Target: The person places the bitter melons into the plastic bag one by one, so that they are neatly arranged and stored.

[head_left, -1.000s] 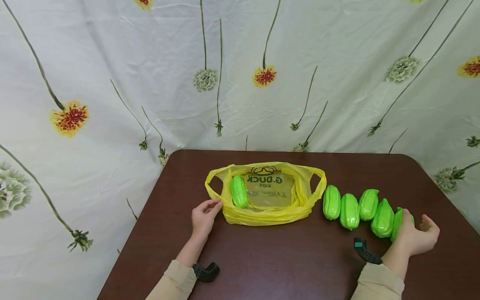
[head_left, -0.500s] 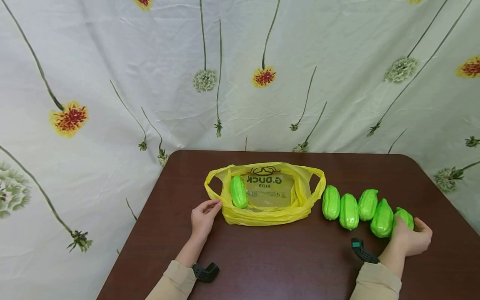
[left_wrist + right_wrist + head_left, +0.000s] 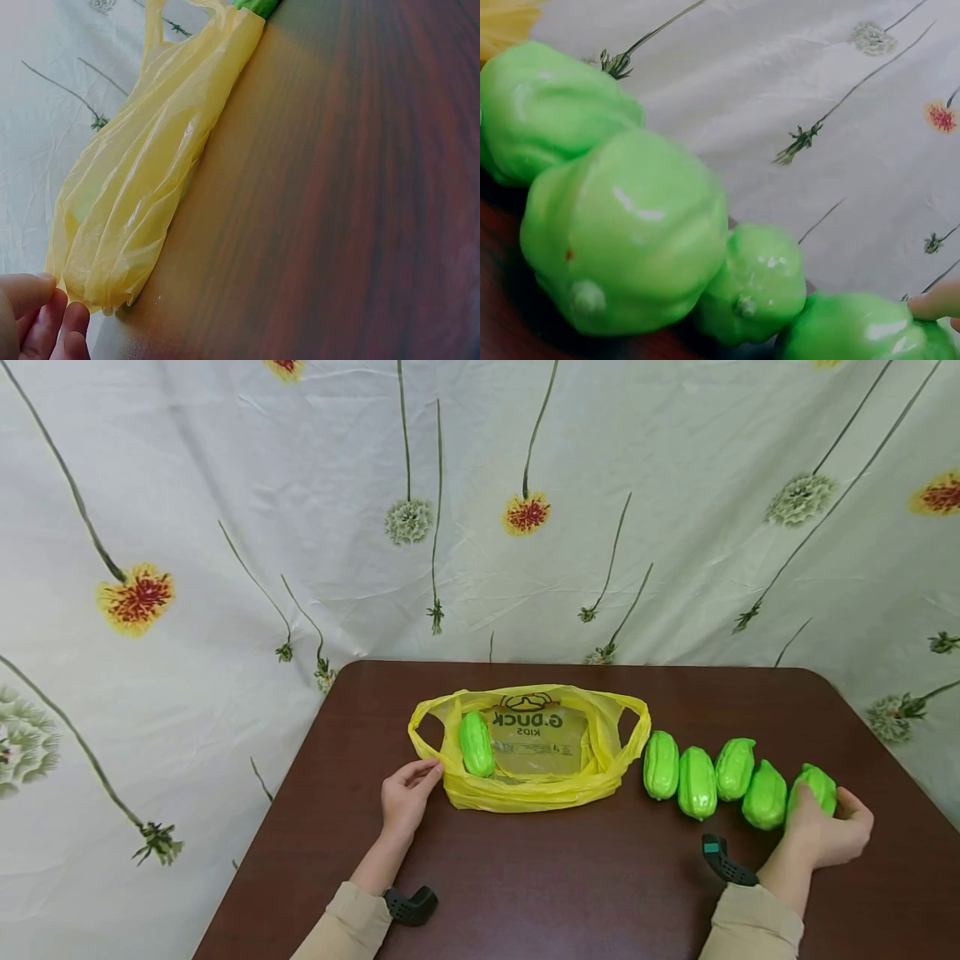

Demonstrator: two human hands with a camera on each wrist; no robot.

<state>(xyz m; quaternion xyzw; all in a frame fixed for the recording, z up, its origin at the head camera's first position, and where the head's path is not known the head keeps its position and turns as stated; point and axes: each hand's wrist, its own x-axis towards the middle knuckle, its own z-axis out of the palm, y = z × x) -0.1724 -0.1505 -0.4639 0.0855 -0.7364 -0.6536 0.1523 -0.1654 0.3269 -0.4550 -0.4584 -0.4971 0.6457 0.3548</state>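
Note:
A yellow plastic bag [image 3: 525,795] printed "G.DUCK KIDS" lies with its mouth spread at mid-table. One glossy green ridged fruit [image 3: 477,745] rests inside it at the left. My left hand [image 3: 407,797] pinches the bag's left edge between thumb and fingers; in the left wrist view, the fingertips [image 3: 46,289] meet the yellow film [image 3: 127,202]. At the right end of a row of similar fruits, my right hand [image 3: 828,835] grips the end green ridged fruit [image 3: 819,787], thumb and fingers around its sides. Its lower part is hidden by the hand.
Several more green ridged fruits [image 3: 697,783] stand in a row between the bag and my right hand. The dark brown table [image 3: 570,885] ends at a flower-printed cloth [image 3: 360,527] behind it. Black wrist cameras [image 3: 411,906] sit on both forearms.
My right hand has closed around the end fruit, which has shifted slightly up and right. The neighbouring fruit has moved a little. My left hand and the bag stay in place.

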